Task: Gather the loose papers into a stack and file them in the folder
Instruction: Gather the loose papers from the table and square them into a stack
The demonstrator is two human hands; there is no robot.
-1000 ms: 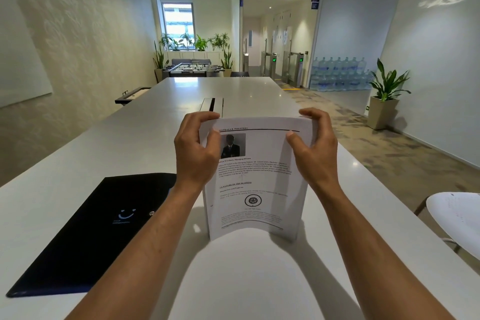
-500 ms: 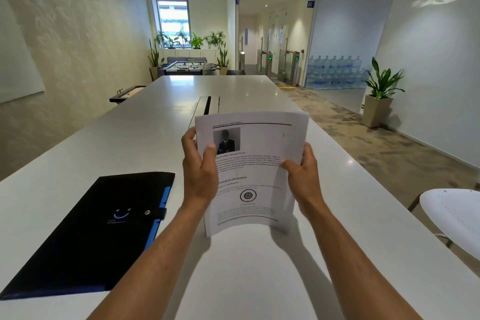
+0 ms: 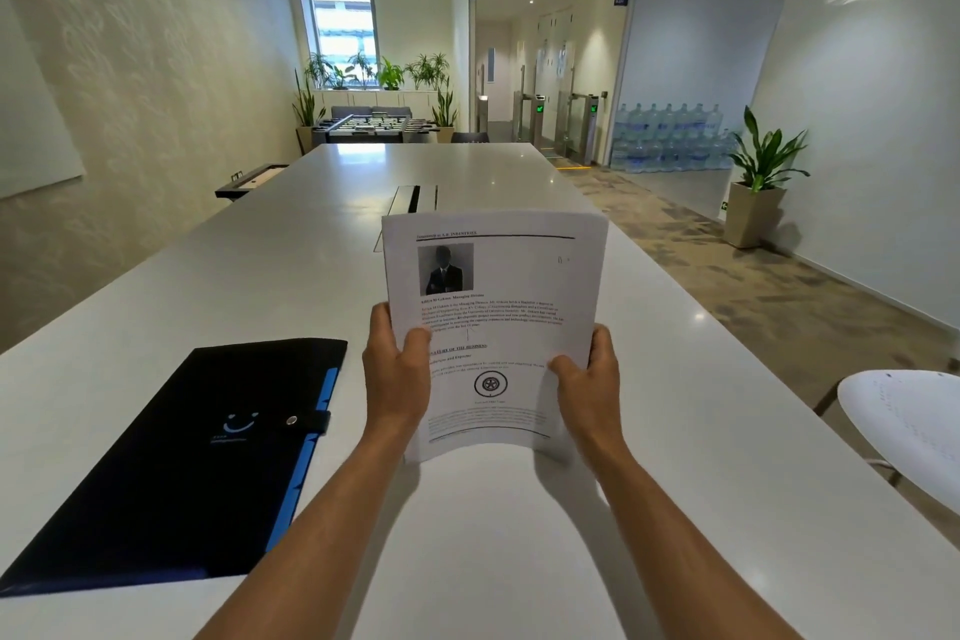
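A stack of printed white papers (image 3: 498, 307) stands nearly upright above the long white table (image 3: 675, 509), its top page showing a small photo, text and a round seal. My left hand (image 3: 397, 369) grips the stack's lower left edge, thumb across the front. On the lower right edge sits my right hand (image 3: 589, 374), also closed on it. A black folder (image 3: 176, 463) with a blue spine, a smile logo and a snapped strap lies shut on the table to the left of my left arm.
A cable slot (image 3: 415, 200) runs along the table's middle behind the papers. At the right edge stands a white chair (image 3: 904, 426). Farther off are a potted plant (image 3: 761, 182), stacked water bottles (image 3: 670, 135) and a foosball table (image 3: 371, 125).
Both hands have slid from the stack's top edge down to its lower sides. The papers now stand higher and straighter in front of me.
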